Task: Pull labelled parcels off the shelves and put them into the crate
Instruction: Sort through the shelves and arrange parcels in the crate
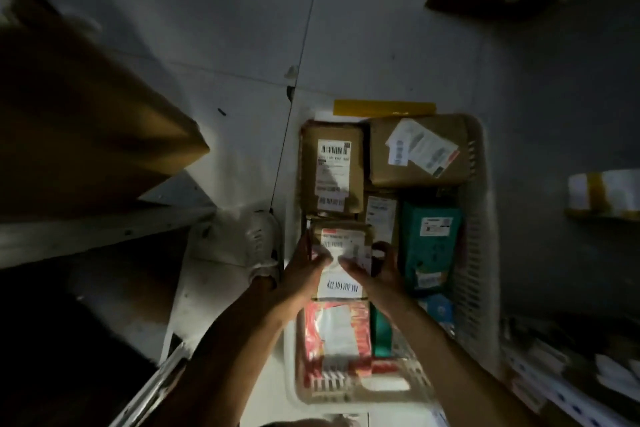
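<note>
My left hand & right hand gripped a small box over the crate, fingers curled round its sides, label blurred, shelves too dark.

A parcel storeroom or small courier depot, probably — the light is too dim to be sure. Metal shelves on the left carry a big cardboard box, with more shelving at near right. On the grey tiled floor stands a white plastic crate packed with parcels — each bearing a barcoded shipping label.
</note>
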The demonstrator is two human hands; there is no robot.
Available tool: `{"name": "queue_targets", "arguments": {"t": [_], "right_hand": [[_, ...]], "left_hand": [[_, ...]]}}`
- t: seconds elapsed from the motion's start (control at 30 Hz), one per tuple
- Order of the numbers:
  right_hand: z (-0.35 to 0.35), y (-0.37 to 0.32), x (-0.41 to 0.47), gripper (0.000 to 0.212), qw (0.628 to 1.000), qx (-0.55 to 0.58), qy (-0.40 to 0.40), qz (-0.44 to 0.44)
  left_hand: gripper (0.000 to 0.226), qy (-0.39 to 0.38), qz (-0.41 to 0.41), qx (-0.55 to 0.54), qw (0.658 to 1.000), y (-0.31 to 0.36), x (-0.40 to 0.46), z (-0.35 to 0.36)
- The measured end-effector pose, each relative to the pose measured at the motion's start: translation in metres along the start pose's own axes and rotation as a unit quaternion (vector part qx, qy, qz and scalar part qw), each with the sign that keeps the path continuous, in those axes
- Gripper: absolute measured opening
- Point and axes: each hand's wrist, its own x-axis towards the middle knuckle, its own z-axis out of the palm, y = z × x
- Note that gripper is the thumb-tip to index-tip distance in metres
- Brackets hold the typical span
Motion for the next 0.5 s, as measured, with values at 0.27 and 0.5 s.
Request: {"name": "queue_targets", "arguments": {"t": [0.27, 0.5], "right_hand": [[0.016, 0.05, 0.073, 0.063, 0.994, -0.092, -0.024, 0.045], [0.016, 0.072, 0.084, 0.079, 0.983, -0.171, -0.04, 0.061]], "left_hand": [[0.06, 0.001, -0.068, 0.184, 0.981, -0.019, 0.042, 0.007], [0.076, 0.004, -0.13, 0.276, 0.952, -0.033, 0.047, 0.015]]}}
